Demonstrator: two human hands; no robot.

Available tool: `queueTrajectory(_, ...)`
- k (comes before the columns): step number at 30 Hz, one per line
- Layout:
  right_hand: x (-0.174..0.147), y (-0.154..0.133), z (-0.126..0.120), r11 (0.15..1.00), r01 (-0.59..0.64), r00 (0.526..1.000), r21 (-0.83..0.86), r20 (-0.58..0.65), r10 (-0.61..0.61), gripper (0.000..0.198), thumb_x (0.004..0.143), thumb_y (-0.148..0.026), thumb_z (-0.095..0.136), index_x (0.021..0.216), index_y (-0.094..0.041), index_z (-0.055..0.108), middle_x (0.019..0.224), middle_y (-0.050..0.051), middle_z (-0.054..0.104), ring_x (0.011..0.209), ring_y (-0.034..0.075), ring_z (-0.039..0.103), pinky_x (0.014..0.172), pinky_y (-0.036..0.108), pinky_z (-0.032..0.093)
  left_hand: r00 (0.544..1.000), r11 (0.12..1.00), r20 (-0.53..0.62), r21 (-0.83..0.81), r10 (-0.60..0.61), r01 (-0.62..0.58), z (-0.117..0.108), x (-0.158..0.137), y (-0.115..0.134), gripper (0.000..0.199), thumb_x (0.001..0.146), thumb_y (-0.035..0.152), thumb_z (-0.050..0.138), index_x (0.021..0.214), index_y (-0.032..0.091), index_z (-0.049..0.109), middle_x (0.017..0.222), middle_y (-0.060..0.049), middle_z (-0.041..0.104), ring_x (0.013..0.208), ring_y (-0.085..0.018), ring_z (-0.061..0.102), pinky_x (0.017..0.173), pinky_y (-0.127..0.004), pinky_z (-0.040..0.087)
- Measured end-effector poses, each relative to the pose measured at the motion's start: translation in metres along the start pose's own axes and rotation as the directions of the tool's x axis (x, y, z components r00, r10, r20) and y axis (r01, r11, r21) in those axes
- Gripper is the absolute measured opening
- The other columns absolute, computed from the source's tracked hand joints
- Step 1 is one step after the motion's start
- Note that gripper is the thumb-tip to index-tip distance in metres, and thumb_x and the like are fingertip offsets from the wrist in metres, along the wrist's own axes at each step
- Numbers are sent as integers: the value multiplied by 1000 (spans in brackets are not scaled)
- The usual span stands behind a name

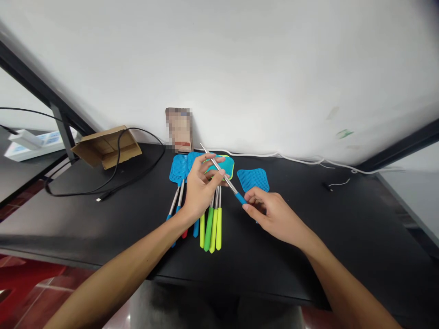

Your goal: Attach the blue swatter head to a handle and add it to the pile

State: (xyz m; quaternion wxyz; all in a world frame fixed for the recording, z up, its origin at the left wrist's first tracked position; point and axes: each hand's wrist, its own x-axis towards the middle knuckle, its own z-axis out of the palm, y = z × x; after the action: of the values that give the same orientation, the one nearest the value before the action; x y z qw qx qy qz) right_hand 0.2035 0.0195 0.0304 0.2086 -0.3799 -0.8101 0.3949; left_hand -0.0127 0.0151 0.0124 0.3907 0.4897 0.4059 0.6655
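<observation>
blue handle (240,198) in right hand (274,214)

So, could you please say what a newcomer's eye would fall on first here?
Probably the silver rod with a blue handle, slanting between the left hand and the right hand at centre. Lower in the picture, yellow and green handles stand out against the black table; a blue mesh piece lies behind the right hand.

Bright, soft light (edges stretched).
</observation>
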Motion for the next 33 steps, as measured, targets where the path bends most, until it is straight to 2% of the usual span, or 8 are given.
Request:
queueTrajectory(5,0,0,5,1000,-7,1000,26,7,7,10,100,-32,56,95,-23,58,78,-1,67,65,14,58,62,28,43,1000,1000,8,-23,-19,19,2,-1,4,56,89,27,75,133,28,39,132,-11,66,82,-17,76,70,-32,67)
queueTrajectory(8,0,0,11,995,-18,1000,103,10,17,11,102,-33,53,101,-23,57,81,0,67,67,15,61,62,28,46,995,992,29,-74,-96,98,5,-4,6,66,87,26,77,139,27,35,132,-13,67,84,-19,76,70,-33,66)
queueTrajectory(14,0,4,23,967,-51,998,248,37,44,16,105,-36,48,105,-22,56,85,2,66,72,16,64,61,27,49,963,966,142,-94,-227,241,6,-9,5,39,89,28,75,123,18,58,117,-13,75,85,-20,76,76,-34,64)
queueTrajectory(18,0,5,29,951,-72,997,300,37,64,20,102,-39,54,114,-23,55,87,1,64,73,16,64,59,27,51,963,961,120,-105,-242,255,5,-8,5,31,93,36,71,116,18,62,102,-9,78,83,-19,74,76,-34,64)
queueTrajectory(21,-2,2,32,974,-49,996,223,-59,64,25,96,-38,64,115,-24,57,86,0,63,72,16,63,62,29,52,965,958,88,-131,-247,257,5,-6,6,29,93,38,71,112,17,63,99,-8,78,81,-18,74,74,-34,64)
queueTrajectory(26,-5,-5,34,991,-6,983,132,-180,30,12,97,-31,61,107,-23,61,81,1,69,67,17,65,67,32,53,958,950,92,-134,-273,284,6,-7,8,25,94,40,70,98,15,66,95,-10,78,80,-19,74,74,-33,63)
queueTrajectory(30,-6,-6,35,984,-7,987,176,-157,35,11,99,-31,58,105,-23,62,81,2,71,64,17,65,63,32,54,957,956,138,-112,-256,272,5,-9,8,24,95,39,68,98,15,67,93,-9,78,83,-20,75,77,-35,63)
queueTrajectory(33,-7,-6,37,953,-36,993,302,-100,70,14,100,-33,57,106,-22,62,85,3,73,65,16,66,60,30,55,953,956,180,-124,-243,267,4,-10,6,22,97,38,67,99,16,66,92,-9,78,83,-20,75,79,-35,62)
